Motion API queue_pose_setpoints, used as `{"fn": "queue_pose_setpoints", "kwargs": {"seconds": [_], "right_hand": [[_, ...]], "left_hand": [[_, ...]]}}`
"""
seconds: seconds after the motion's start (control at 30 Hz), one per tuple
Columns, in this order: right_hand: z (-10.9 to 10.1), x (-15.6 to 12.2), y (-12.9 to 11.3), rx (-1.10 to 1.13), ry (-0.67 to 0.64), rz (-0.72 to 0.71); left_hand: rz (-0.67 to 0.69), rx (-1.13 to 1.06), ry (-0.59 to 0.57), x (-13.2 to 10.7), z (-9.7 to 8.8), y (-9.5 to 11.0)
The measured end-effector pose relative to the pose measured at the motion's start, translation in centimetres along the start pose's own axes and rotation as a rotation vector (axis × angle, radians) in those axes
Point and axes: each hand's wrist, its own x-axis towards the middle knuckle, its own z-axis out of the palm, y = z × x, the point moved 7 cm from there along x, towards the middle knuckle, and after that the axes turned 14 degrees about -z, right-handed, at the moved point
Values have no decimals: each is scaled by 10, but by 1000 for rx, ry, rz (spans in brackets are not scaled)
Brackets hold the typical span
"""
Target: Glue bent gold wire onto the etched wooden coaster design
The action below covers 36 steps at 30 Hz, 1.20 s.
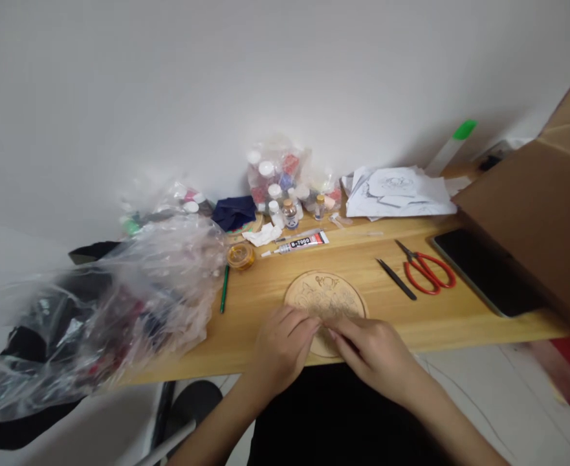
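A round wooden disc (324, 296) with a line drawing on it lies flat near the front edge of the wooden table (440, 317). My left hand (281, 349) rests on the disc's near left part with its fingers curled in. My right hand (372, 353) lies on the disc's near right part, fingertips pinched together and meeting the left hand's fingertips. What sits between the fingertips is too small to make out. The near edge of the disc is hidden under both hands.
Red-handled scissors (427, 272), black tweezers (396, 279) and a dark tablet (486, 272) lie right of the disc, under a cardboard box (537, 213). A glue tube (300, 244), small bottles in bags (285, 181), papers (396, 191), a green pencil (224, 288) and a crumpled plastic bag (120, 304) sit behind and left.
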Motion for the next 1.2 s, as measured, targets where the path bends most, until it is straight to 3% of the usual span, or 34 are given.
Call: {"fn": "queue_pose_setpoints", "kwargs": {"seconds": [0.33, 0.57, 0.9, 1.2], "right_hand": [[-4, -16, -3, 22, 60, -56], [-16, -15, -2, 36, 188, -66], [-17, -14, 0, -51, 271, 21], [-18, -13, -1, -75, 353, 61]], "left_hand": [[-166, -46, 0, -14, 9, -7], [-160, -67, -30, -6, 17, 3], [-225, -100, -27, 3, 29, 10], [-283, -73, 20, 4, 27, 9]]}}
